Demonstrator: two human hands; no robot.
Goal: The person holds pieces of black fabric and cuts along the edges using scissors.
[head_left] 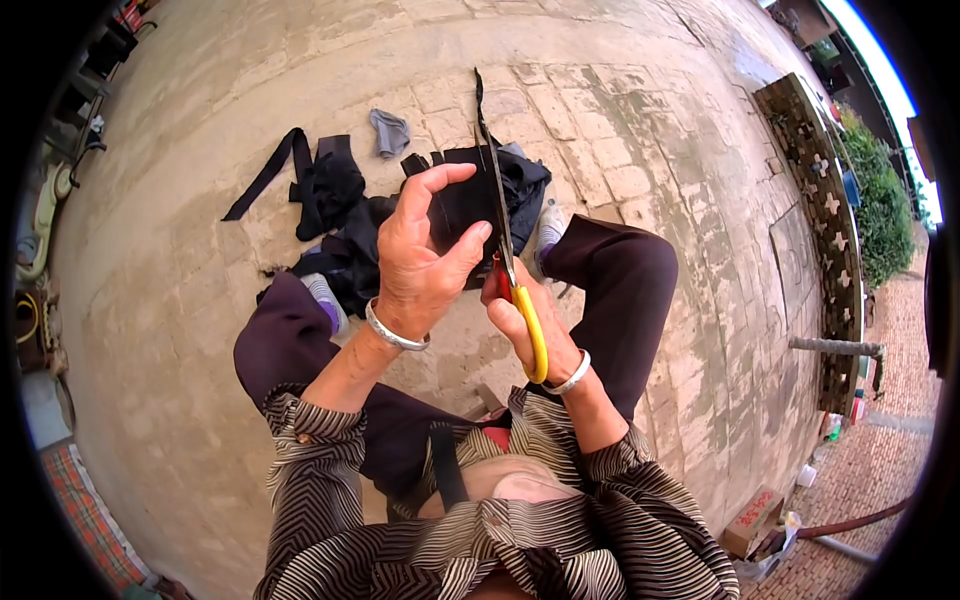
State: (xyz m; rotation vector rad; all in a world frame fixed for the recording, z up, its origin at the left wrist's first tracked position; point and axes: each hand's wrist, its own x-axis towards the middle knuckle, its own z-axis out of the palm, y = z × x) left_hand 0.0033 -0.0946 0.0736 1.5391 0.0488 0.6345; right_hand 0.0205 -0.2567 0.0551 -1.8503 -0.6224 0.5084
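Note:
My right hand [532,318] is closed on a pair of scissors [533,330] with yellow and red handles, their long blades pointing forward. A narrow black strip [480,95] rises by the blade tips. To the left, my left hand [425,250] has thumb and index finger apart, in front of a piece of black cloth [462,205]; whether its other fingers hold the cloth is hidden. Behind and left of my hands, a heap of dark cloth [335,190] lies on the ground between my feet and beyond, with a long black strip [268,172] at its left.
A small grey cloth [389,133] lies on the paving past the heap. My bent knees [640,265] flank my hands. Farther right stand a low patterned wall [828,230] and a cardboard box [752,522]. A checked cloth [92,515] is at the lower left.

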